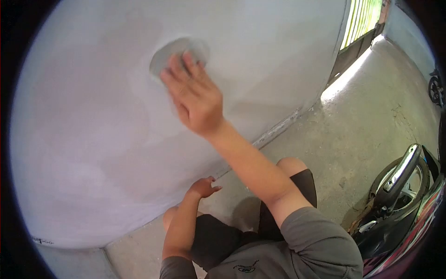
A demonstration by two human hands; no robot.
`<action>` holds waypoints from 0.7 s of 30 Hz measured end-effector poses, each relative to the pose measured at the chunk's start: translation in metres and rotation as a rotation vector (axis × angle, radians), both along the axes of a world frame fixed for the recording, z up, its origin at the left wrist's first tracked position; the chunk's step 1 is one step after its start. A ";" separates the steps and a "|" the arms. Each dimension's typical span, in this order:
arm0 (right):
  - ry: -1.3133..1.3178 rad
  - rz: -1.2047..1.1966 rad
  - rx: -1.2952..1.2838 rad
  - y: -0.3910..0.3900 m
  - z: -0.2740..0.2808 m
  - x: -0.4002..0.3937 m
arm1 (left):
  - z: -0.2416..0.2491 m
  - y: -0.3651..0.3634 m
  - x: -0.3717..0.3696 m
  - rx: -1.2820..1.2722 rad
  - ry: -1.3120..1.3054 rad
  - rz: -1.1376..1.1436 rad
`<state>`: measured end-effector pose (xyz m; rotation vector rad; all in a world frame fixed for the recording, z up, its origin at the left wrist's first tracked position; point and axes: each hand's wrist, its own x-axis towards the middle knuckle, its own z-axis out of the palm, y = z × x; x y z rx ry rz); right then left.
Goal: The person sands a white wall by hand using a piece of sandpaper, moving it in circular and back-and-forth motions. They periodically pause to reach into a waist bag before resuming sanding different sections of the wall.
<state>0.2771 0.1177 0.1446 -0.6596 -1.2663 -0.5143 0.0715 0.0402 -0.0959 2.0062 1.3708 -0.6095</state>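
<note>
My right hand is raised against a pale wall. Its fingers press a flat, grey, rounded pad onto the wall's surface. Motion blurs both the fingers and the pad, so the pad's exact kind cannot be made out. Lower down, my left hand hangs over my knee near the foot of the wall. Its thumb and a finger stand apart, and nothing shows between them.
A motorcycle stands on the concrete floor to my right. Part of another wheel shows at the far right edge. Behind, a barred gate lets in bright light. My bent knees are close to the wall's base.
</note>
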 end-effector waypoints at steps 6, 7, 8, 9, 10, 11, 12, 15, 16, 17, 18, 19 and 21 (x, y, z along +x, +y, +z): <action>0.200 -0.163 -0.042 0.029 0.005 0.079 | 0.007 0.002 0.001 0.006 0.023 0.036; 0.326 -0.104 -0.085 0.031 0.004 0.101 | 0.008 0.004 0.002 0.029 0.017 0.028; 0.452 -0.048 -0.138 0.033 0.002 0.115 | 0.005 0.002 0.002 0.042 0.010 0.022; 0.443 -0.047 -0.166 0.036 0.000 0.119 | 0.002 0.001 0.000 0.015 0.003 0.030; 0.432 -0.067 -0.141 0.036 -0.005 0.123 | -0.006 -0.005 -0.003 -0.005 -0.030 0.024; 0.427 -0.087 -0.070 0.040 0.002 0.126 | -0.002 0.004 -0.003 0.020 -0.059 0.009; 0.432 -0.066 -0.039 0.043 0.006 0.117 | -0.002 0.004 -0.002 0.023 -0.022 -0.012; 0.136 -0.185 0.061 0.040 0.016 0.089 | -0.002 0.004 0.003 0.018 0.011 0.002; 0.100 -0.207 0.076 0.037 0.019 0.078 | 0.001 0.005 0.004 -0.012 0.017 0.003; 0.111 -0.206 0.080 0.034 0.022 0.076 | 0.002 0.005 0.005 -0.008 0.027 0.005; 0.111 -0.198 0.104 0.031 0.024 0.074 | 0.005 0.005 0.006 -0.013 0.028 0.012; 0.111 -0.189 0.128 0.028 0.026 0.072 | 0.006 0.004 0.006 -0.019 0.029 0.020; 0.217 -0.161 0.064 0.013 0.021 0.084 | 0.004 0.004 0.005 -0.023 0.029 0.034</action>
